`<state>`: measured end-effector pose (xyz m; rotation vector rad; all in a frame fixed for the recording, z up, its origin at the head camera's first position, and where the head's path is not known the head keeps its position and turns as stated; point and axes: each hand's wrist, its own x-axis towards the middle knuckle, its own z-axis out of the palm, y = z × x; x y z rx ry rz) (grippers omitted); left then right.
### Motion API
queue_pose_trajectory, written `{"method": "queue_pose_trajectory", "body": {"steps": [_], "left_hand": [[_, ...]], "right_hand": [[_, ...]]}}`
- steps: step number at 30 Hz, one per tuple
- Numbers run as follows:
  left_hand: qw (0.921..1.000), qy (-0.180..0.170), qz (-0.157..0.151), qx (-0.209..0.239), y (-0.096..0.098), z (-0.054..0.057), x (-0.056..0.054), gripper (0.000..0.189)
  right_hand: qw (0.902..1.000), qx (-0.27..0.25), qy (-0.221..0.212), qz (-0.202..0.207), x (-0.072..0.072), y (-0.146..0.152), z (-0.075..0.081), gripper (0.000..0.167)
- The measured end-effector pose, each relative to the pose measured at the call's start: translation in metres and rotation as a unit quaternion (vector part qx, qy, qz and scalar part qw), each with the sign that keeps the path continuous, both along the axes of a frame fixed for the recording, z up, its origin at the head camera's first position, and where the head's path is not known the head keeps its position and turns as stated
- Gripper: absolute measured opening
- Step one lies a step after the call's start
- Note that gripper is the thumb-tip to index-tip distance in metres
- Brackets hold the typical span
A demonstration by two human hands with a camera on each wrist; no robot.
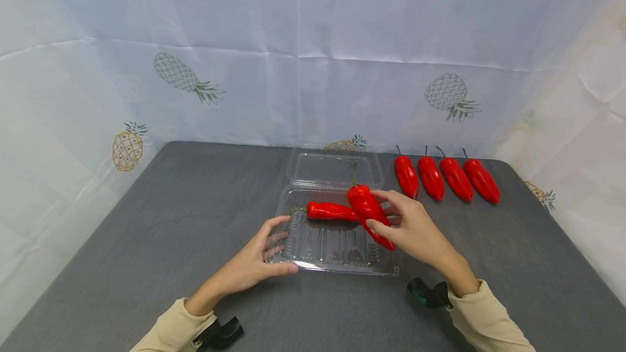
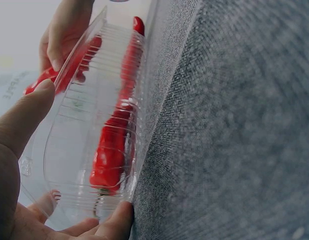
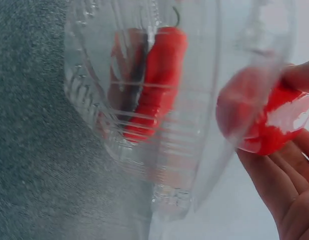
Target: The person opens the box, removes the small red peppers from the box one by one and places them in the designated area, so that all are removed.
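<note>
A clear plastic clamshell container (image 1: 320,271) lies on the table with its lid folded back. Inside it, one red pepper (image 1: 327,211) lies sideways, stem to the left. My left hand (image 1: 251,262) holds the container's front left corner, thumb at the front rim and fingers along the left wall. Over the right part of the container, my right hand (image 1: 413,227) grips a second red pepper (image 1: 367,206) between thumb and fingers, its stem pointing away from me. In the right wrist view this held pepper (image 3: 269,120) shows beyond the clear wall.
Several red peppers (image 1: 456,179) lie in a row at the back right of the grey table (image 1: 195,216). The open lid (image 1: 337,168) lies behind the container. A white cloth (image 1: 274,96) with pineapple prints hangs along the back and sides.
</note>
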<state>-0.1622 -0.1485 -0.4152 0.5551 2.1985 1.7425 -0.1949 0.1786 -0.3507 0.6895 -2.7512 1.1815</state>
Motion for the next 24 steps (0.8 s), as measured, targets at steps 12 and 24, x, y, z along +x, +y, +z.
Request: {"method": "queue_pose_trajectory", "body": {"steps": [12,24], "left_hand": [[1.0000,-0.003,0.002,-0.004,0.000,0.001,0.000,0.093],[1.0000,0.000,0.001,-0.003,-0.001,0.002,0.001,0.093]], "right_hand": [[0.9995,0.029,0.004,-0.015,0.001,0.013,0.012,0.056],[0.9976,0.045,-0.016,-0.051,-0.001,0.029,0.020,0.061]]}}
